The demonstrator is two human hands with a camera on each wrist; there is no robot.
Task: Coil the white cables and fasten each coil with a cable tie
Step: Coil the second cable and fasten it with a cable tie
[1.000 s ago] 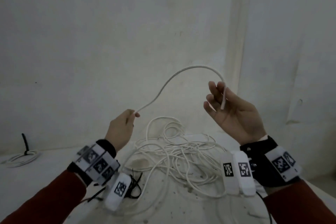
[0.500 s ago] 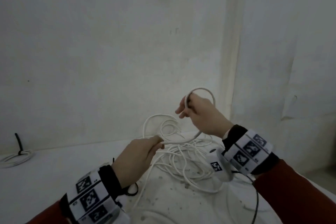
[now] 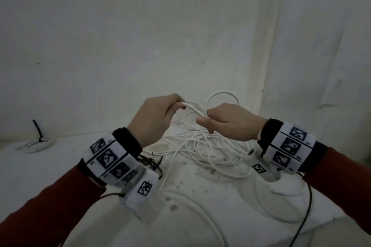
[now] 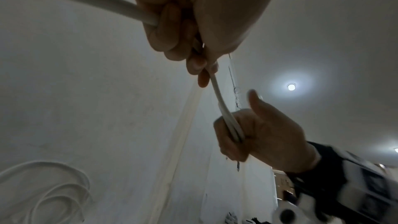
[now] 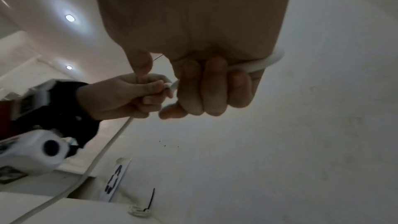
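My left hand [image 3: 175,105] and right hand [image 3: 207,120] are close together above the table, each gripping the same white cable [image 3: 194,109]. A short stretch of it runs between them. A small loop [image 3: 221,94] of that cable stands up behind my right hand, whose fingers [image 5: 212,89] curl round two strands. In the left wrist view the cable [image 4: 221,99] leaves my left fingers [image 4: 172,28] and enters the right fist [image 4: 258,134]. The rest lies as a loose tangle [image 3: 202,146] on the table below the hands.
Several black cable ties [image 3: 153,163] lie by my left wrist. A finished coil [image 3: 37,143] with a black tie sits at the far left of the white table [image 3: 50,168]. A wall and a corner stand close behind. More cable [image 3: 200,210] loops near the front.
Both hands have dropped and come together. The wide arc of cable between them is now a small loop held in my right hand, and my left hand has slid up next to it.
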